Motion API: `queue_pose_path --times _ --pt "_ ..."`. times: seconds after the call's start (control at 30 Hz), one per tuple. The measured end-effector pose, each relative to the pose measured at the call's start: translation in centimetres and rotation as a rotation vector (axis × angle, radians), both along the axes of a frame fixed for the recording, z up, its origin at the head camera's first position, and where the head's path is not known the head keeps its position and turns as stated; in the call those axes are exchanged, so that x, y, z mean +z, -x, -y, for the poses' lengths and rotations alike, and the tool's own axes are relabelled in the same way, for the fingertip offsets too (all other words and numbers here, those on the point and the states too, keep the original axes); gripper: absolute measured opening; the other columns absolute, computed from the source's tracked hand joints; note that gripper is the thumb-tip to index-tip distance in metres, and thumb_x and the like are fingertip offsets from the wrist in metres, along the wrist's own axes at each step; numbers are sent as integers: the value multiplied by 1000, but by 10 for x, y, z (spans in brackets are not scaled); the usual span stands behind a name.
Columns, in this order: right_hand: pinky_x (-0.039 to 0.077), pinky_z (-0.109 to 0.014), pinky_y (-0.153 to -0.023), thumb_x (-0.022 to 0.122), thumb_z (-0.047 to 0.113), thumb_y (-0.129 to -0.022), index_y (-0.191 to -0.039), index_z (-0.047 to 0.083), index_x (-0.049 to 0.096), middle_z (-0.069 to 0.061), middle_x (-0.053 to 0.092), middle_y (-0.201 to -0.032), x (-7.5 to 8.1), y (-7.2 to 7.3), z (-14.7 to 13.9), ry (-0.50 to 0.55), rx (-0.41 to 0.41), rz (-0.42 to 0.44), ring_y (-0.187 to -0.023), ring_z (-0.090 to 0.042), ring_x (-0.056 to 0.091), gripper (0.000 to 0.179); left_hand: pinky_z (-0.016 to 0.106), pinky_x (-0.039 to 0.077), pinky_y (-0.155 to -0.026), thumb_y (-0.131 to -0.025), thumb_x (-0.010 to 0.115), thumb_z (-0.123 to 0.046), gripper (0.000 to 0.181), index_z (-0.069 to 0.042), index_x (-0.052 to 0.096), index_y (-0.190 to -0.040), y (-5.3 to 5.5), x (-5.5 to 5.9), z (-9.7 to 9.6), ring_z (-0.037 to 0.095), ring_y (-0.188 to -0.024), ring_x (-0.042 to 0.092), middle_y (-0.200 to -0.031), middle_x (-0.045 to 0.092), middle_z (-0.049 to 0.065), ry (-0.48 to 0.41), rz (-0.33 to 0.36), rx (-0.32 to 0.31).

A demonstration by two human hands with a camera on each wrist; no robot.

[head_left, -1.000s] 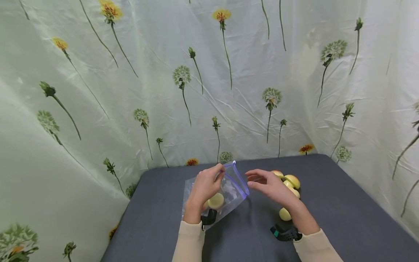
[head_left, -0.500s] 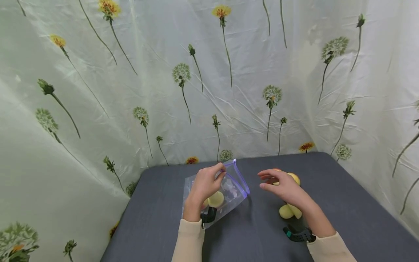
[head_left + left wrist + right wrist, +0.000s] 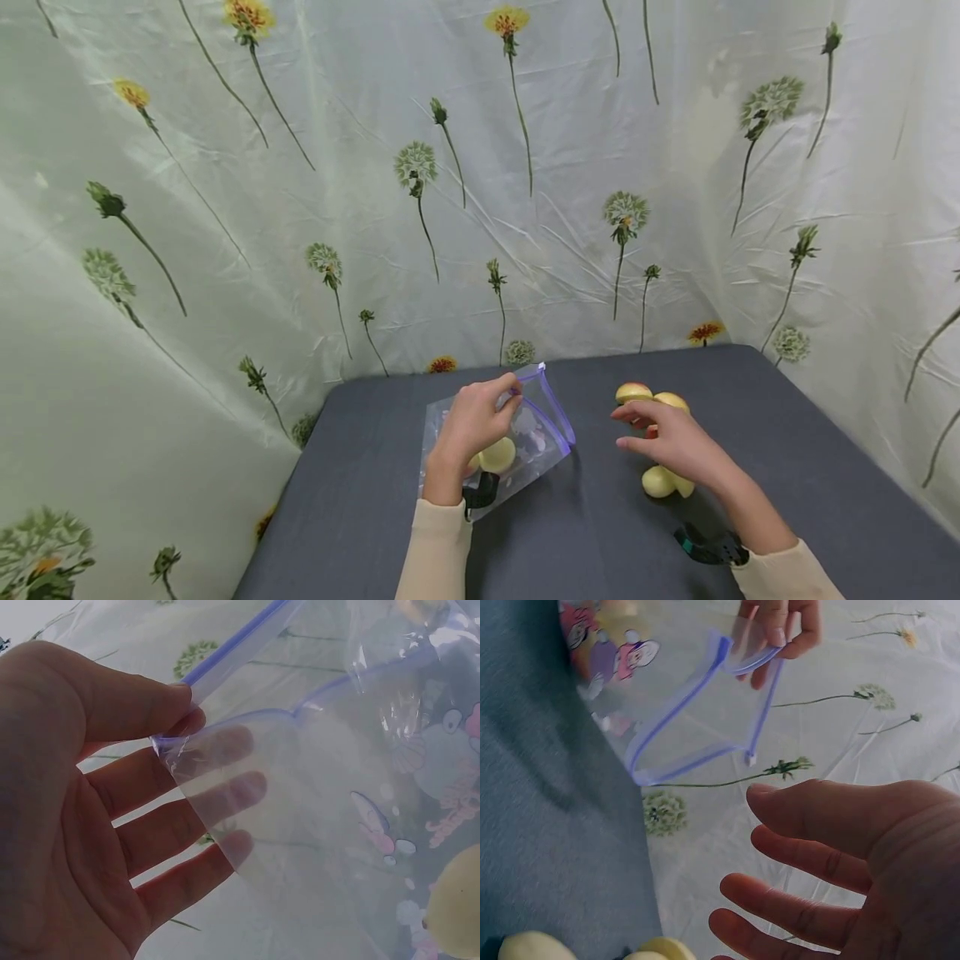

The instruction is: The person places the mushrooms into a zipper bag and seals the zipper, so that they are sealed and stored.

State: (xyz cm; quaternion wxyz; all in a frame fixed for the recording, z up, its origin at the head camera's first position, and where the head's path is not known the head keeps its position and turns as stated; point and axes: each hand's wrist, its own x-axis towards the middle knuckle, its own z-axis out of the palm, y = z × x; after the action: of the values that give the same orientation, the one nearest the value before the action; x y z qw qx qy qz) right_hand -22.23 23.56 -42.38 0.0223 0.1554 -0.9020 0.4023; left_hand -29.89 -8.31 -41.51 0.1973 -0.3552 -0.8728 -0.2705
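My left hand (image 3: 472, 421) pinches the upper edge of a clear zip bag (image 3: 542, 458) with purple zip strips. In the left wrist view the thumb and index finger grip the corner, with the other fingers spread behind the plastic (image 3: 315, 817). The bag's mouth gapes toward the right. Pale cut apple pieces (image 3: 497, 455) lie inside it, partly hidden by the left wrist. My right hand (image 3: 671, 437) hovers with loosely bent fingers, nothing between them in the right wrist view. Around and below it are apple halves (image 3: 633, 392), red-skinned with pale flesh, some partly covered by the hand.
Several cut apple pieces (image 3: 658, 482) sit on the dark grey tabletop (image 3: 360, 517) at the right. A white curtain (image 3: 360, 208) printed with dandelions hangs behind the table and along its sides. The bag's slider (image 3: 750, 759) sits at one end of its purple strip.
My right hand has moved away from the bag's mouth, rightward to the apple pieces. My left hand keeps its grip on the bag, almost unmoved.
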Motion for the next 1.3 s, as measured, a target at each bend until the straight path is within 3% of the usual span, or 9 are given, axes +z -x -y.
queue_pose_path --times 0.3,0.57,0.73,0.87,1.1,1.3 --pt "52 -48 -85 81 29 -86 -122 18 69 -2 68 -122 -12 -6 -8 -122 -18 -23 -113 -30 63 39 23 26 -46 -101 63 -17 6 -20 69 -103 -1 0 -2 5 -42 27 -67 58 -10 13 33 -25" --pt "53 -47 -82 85 25 -82 -118 21 70 -1 67 -121 -22 -12 -13 -147 -43 55 -111 -34 64 40 23 27 -46 -100 64 -17 6 -20 69 -102 -2 0 -3 5 -44 31 -75 64 -10 16 30 -31" --pt "52 -45 -79 86 25 -79 -115 20 72 0 66 -118 -27 -15 -16 -182 -31 38 -107 -30 63 39 23 31 -48 -99 64 -15 6 -20 68 -101 -3 1 -4 5 -49 37 -82 67 -9 18 30 -32" --pt "49 -43 -75 85 21 -80 -113 17 73 -4 64 -117 -32 -17 -18 -227 -11 1 -104 -29 61 36 23 33 -49 -99 65 -15 6 -21 66 -100 -3 0 -5 5 -51 40 -84 66 -10 29 41 -28" --pt "49 -54 -84 89 22 -75 -110 16 73 -17 62 -127 -40 -17 -22 -290 -5 -29 -122 -44 55 39 23 30 -48 -98 66 -16 6 -21 65 -100 -3 -1 -6 6 -48 35 -83 65 -10 30 37 -21" --pt "48 -45 -75 91 17 -69 -108 18 73 -4 63 -115 -45 -16 -23 -344 -4 -35 -107 -32 60 43 23 26 -46 -98 66 -16 6 -21 66 -101 -3 -1 -5 5 -46 28 -78 64 -10 31 37 -12"
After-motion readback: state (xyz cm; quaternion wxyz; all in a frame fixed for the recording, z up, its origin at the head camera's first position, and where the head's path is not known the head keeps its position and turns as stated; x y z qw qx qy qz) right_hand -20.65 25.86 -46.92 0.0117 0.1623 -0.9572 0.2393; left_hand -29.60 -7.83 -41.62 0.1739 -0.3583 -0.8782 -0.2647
